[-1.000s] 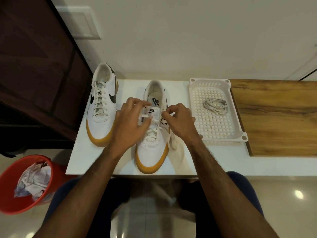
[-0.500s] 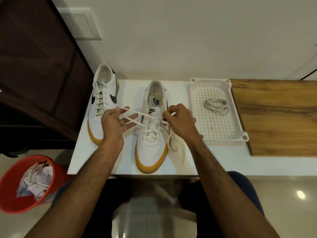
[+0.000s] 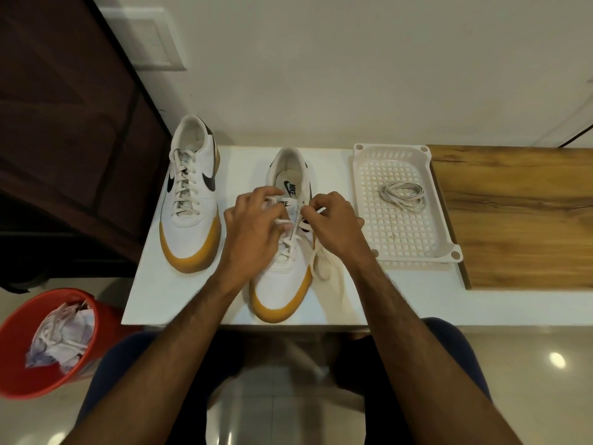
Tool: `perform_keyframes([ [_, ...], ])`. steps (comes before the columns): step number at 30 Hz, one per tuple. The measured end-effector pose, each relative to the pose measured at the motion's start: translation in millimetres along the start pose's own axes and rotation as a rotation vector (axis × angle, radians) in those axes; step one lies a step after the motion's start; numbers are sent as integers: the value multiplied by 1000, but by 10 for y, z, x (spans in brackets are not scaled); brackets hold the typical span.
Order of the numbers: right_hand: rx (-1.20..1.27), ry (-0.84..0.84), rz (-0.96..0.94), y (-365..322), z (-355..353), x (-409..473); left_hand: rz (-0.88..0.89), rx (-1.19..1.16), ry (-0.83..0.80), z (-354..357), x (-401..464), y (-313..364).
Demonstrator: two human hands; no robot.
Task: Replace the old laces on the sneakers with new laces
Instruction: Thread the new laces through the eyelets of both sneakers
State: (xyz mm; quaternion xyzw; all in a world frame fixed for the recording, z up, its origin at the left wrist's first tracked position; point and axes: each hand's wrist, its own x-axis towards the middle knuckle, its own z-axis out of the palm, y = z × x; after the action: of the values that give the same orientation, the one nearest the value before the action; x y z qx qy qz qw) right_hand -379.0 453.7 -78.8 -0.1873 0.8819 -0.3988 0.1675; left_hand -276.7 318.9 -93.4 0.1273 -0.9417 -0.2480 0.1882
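Left hand [image 3: 253, 232] and right hand [image 3: 333, 226] close together, fingers curled.

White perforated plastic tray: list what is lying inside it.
The white perforated plastic tray holds one coiled bundle of off-white shoelace, lying toward its far end. The rest of its grid floor shows only a few small specks. Nothing covers the tray.

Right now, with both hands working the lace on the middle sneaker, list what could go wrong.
1. The slack lace loop hanging beside the middle sneaker may snag or pull through unevenly as the left hand and right hand tug.
2. That sneaker's toe sits near the table's front edge; a hard pull might drag it off.
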Motion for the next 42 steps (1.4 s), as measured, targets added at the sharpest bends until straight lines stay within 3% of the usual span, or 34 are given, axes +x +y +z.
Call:
perform_keyframes([
  [3,-16,-5,14,-10,-25,1,-270,-606,116,-89,41,17],
  [6,-12,-15,16,-22,-30,-7,-654,-1274,365,-288,63,-46],
  [9,-1,-13,11,-30,-30,-6,-824,-1466,547,-402,69,-165],
  [11,5,-14,14,-41,-30,-9,-786,-1370,545,-384,74,-171],
  [13,22,-13,12,-39,-20,-8,-582,-1084,401,-370,86,-101],
  [17,41,1,3,-25,-7,-8,68,-41,-59,-227,48,-47],
  [19,44,4,-1,-28,0,-7,161,185,-93,-148,16,-21],
  [23,38,6,4,-54,-5,-18,90,108,-53,-92,4,8],
  [25,22,-1,13,-47,-17,-16,-13,-67,-32,-53,19,-27],
  [27,13,-11,15,-43,-25,-8,-216,-395,39,-69,40,-15],
  [30,8,-13,24,-40,-22,-1,-588,-1133,290,-227,91,-17],
  [32,33,-16,24,-47,-17,-6,-683,-1485,467,-367,107,-117],
  [34,54,-20,26,-53,-11,-1,-697,-1613,586,-476,120,-250],
  [35,49,-22,28,-59,-14,-3,-707,-1564,606,-511,117,-269],
  [37,24,-19,25,-65,-21,-12,-743,-1250,547,-523,103,-268],
  [39,-7,-32,20,-79,-38,-36,-704,-827,374,-462,83,-284],
  [42,-28,-65,18,-60,-61,-34,-497,-329,72,-375,9,-336],
])
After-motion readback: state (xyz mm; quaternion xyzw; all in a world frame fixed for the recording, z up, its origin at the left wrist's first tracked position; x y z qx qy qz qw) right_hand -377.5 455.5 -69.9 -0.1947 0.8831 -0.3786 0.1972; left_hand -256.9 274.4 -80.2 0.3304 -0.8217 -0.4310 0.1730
